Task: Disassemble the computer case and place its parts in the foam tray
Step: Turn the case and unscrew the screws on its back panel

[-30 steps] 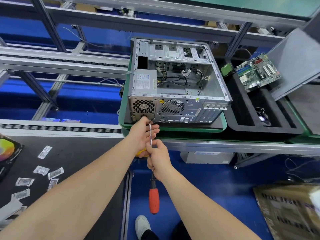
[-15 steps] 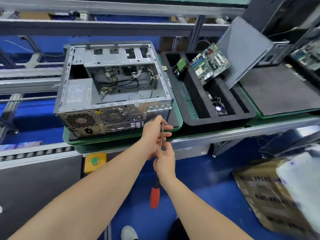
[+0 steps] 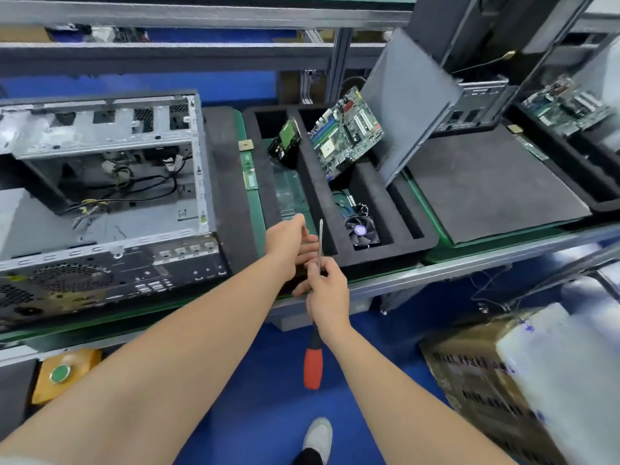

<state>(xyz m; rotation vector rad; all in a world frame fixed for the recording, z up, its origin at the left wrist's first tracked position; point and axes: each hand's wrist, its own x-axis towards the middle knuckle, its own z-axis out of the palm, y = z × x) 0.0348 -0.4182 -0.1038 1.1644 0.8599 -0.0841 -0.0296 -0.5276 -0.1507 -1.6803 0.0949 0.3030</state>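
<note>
Screwdriver (image 3: 320,241) in R grip (image 3: 327,290) — foam tray (image 3: 414,234) just beyond, case (image 3: 110,209) to L.

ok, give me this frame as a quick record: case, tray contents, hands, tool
case: computer case left of the tray, side open, cables inside
tray: foam tray holds a leaning motherboard, a drive and a cooler fan
panel: side panel leans at the tray's right side
right hand: grips screwdriver by the shaft, red handle down
left hand: beside the shaft tip, grip unclear
</note>
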